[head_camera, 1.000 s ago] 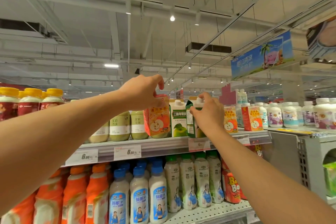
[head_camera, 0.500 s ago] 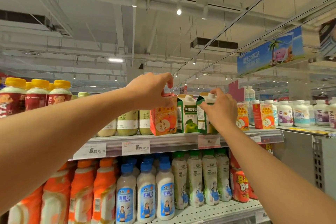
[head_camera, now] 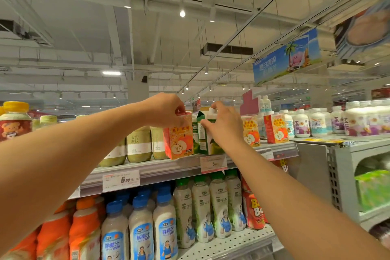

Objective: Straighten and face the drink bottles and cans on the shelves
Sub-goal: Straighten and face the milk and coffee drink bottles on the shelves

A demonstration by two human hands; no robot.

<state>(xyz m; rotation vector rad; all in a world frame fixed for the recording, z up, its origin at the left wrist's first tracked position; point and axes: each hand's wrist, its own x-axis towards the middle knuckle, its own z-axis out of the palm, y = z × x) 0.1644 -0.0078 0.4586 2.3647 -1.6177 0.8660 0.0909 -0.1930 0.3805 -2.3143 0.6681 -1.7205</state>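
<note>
Head view, tilted up, near shelf [head_camera: 168, 170]

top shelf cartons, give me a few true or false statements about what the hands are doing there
1. The left hand grips the top of an orange apple juice carton. True.
2. The right hand holds a blue-capped coconut milk bottle. False: it grips a green apple juice carton on the top shelf; the blue-capped coconut milk bottles stand on the shelf below.
3. The orange carton stands left of the green one. True.
4. The olive-green bottles stand to the right of both hands. False: they stand to the left of the orange carton.
5. A 6.90 price tag hangs on the top shelf's edge. True.
</note>
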